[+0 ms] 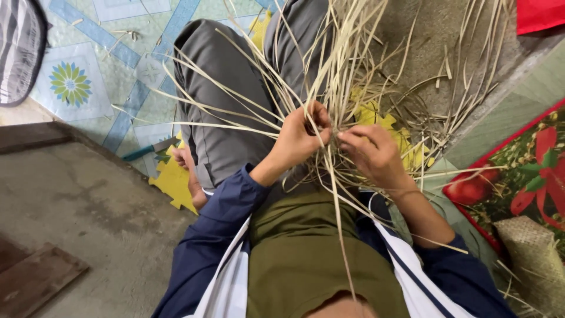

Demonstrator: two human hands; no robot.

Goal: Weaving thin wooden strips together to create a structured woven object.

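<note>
Where strips [338, 88] cross, both hands pinching.

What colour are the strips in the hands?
Pale straw-yellow strips, seen in the head view.

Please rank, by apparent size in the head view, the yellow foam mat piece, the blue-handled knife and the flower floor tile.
1. Flower floor tile, largest.
2. Yellow foam mat piece, partly hidden by the leg, so unsure.
3. Blue-handled knife, smallest.

- Navy jacket [212, 229] with white trim, open at the front, sleeves pushed up the forearms
- Olive-green shirt [300, 253] beneath the jacket
- Grey trousers [226, 100] covering both legs
- Both hands bare, no gloves
</note>
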